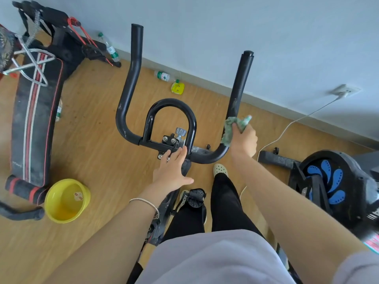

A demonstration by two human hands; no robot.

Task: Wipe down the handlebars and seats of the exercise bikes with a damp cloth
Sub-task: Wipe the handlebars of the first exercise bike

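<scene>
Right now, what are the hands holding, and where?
The right hand grips a bunched green cloth, pressed against the right handlebar. The left hand holds nothing; its fingers touch the centre clamp.

The curved tubular handlebars (128, 89) are finished in black. The crumpled cloth (228, 130) is mottled green. The round plastic basin (61, 214) is coloured yellow. Red and white stripes are seen along the black padded bench (34, 124).

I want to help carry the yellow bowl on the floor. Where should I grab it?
Grab the yellow bowl by its rim, one hand on each side, reaching down from above. It stands upright, mouth up, wide and round, with no handles showing. Come from its right: a padded bar sits close on its left.
</scene>
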